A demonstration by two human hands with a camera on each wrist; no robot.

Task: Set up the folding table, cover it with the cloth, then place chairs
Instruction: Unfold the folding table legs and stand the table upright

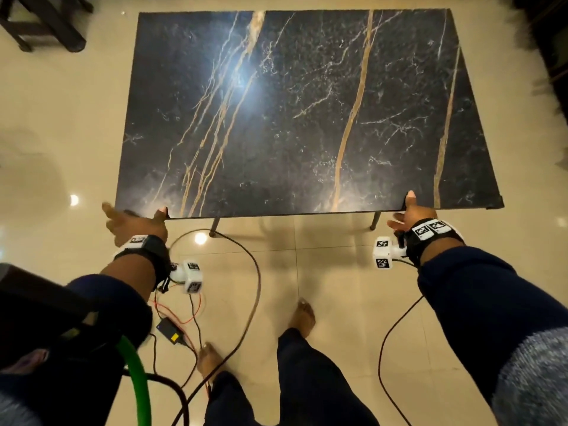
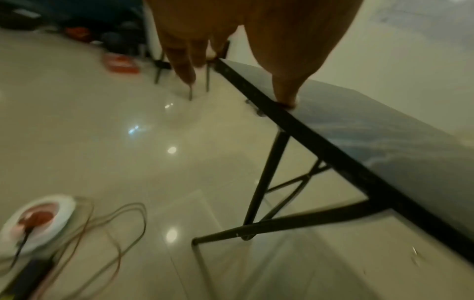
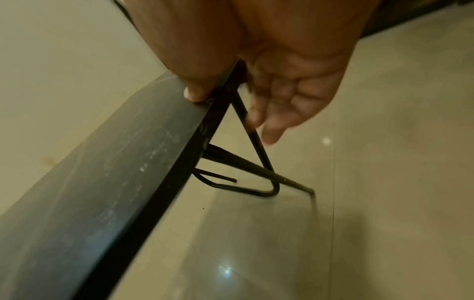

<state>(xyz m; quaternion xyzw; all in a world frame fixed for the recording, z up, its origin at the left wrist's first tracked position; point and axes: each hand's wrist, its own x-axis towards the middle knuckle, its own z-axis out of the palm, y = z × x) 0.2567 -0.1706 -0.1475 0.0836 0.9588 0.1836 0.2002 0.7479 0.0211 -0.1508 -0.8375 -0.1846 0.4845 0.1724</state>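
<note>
Folding table (image 1: 307, 112) stands upright on the tiled floor (image 1: 61, 133), its dark marbled top bare. Left hand (image 1: 135, 224) and right hand (image 1: 413, 215) sit at its near edge, each with the thumb resting on top and fingers spread loosely, not clasping the edge.

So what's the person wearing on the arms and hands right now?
Both arms are in dark navy sleeves. The left hand and right hand are bare. Each wrist carries a black strap with white square-patterned tags and a white camera block; black cables trail from them to the floor.
</note>
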